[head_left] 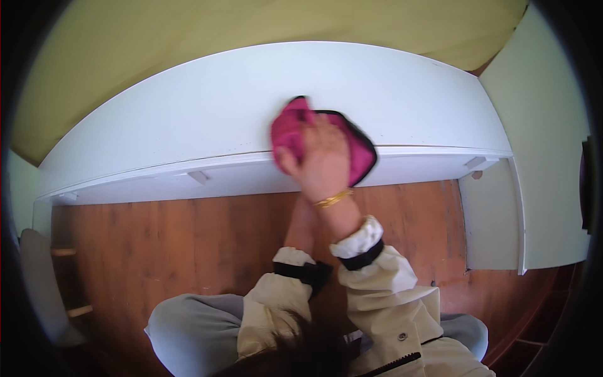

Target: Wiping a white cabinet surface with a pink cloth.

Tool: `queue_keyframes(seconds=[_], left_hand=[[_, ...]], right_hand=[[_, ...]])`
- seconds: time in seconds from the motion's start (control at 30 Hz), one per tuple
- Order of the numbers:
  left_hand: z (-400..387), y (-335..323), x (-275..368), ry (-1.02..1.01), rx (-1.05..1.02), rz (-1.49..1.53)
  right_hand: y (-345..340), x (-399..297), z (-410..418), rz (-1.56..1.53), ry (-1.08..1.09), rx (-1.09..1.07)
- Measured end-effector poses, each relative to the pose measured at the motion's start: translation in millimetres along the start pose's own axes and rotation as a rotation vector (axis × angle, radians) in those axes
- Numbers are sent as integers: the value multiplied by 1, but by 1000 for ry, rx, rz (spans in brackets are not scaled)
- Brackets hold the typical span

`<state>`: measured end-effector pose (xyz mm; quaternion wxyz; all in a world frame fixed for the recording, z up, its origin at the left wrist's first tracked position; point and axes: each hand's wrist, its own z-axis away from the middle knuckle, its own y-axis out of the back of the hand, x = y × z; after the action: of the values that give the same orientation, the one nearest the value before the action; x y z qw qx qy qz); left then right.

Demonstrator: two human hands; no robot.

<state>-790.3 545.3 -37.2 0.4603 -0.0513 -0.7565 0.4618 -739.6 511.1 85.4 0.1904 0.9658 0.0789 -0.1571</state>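
Note:
A pink cloth with a black edging (362,155) lies bunched over the front edge of a long white furniture board (198,113). My right hand (325,160), with gold bangles (333,199) at the wrist, presses on the cloth from above, fingers extended over it. The hand and cloth look slightly blurred. My left forearm (304,226) reaches up beneath the right wrist. The left hand itself is hidden behind the right hand and the cloth, so its grip does not show.
An olive-yellow covering (235,28) spreads beyond the board. Small white blocks (197,177) sit under its front lip. Reddish-brown wood flooring (188,240) lies below. A pale side panel (532,155) stands at right, and a grey object (40,278) at far left.

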Motion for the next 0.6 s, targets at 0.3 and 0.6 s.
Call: queue_keyframes(seconds=[0.3, 0.6], left_hand=[[2, 11, -4, -115, 121, -23], [-5, -62, -21, 35, 238, -519]], right_hand=[[-34, -39, 1, -160, 291, -161], [46, 108, 12, -45, -19, 47]])
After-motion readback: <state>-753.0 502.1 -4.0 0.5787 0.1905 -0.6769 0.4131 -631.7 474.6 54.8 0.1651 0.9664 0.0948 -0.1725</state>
